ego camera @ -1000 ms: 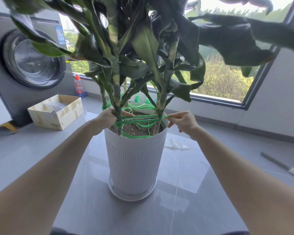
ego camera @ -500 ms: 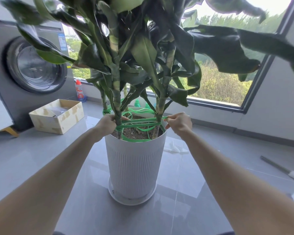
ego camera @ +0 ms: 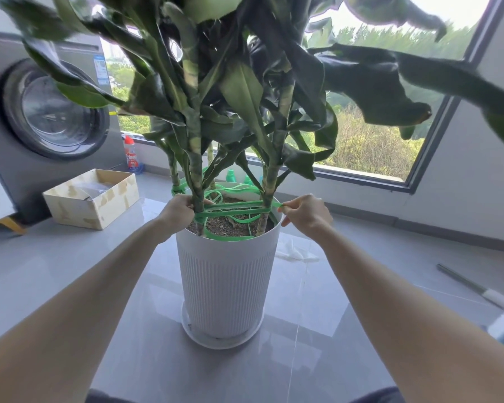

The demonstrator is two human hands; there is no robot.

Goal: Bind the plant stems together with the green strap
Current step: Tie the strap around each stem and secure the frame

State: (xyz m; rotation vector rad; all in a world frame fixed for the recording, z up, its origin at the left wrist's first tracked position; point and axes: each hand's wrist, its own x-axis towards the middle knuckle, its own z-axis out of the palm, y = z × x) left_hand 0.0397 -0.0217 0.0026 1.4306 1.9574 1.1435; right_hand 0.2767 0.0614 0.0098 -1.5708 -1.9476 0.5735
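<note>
A white ribbed pot (ego camera: 227, 280) stands on a saucer (ego camera: 221, 341) on the grey tiled floor (ego camera: 70, 271). Bare floor lies on its near side and on both flanks. A cardboard box (ego camera: 90, 199) sits near it to the left, in front of a washing machine (ego camera: 50, 112), and a window (ego camera: 370, 146) runs along the wall behind. To the right, a crumpled white scrap (ego camera: 296, 251) lies just beside the pot, and a long rod (ego camera: 474, 287) lies well apart from it. Broad leaves spread above the hands, out beyond the pot's rim.

The green strap (ego camera: 236, 207) is inside the pot's mouth, just above the soil. Its taut part runs almost level from left to right, with its long axis across the view. It spans from the left stem (ego camera: 197, 181) to the right stem (ego camera: 269, 181), and both stems rise roughly upright. More of the strap lies in loose loops on the soil, and further loops circle the thinner stems at the back.

The left hand (ego camera: 176, 212) is curled round the left stem where the strap crosses it, at the pot's left rim. Whether its fingers also clamp the strap cannot be told. The right hand (ego camera: 306, 212) pinches the strap's end between thumb and fingertips just outside the right stem, over the pot's right rim. That end points to the right.
</note>
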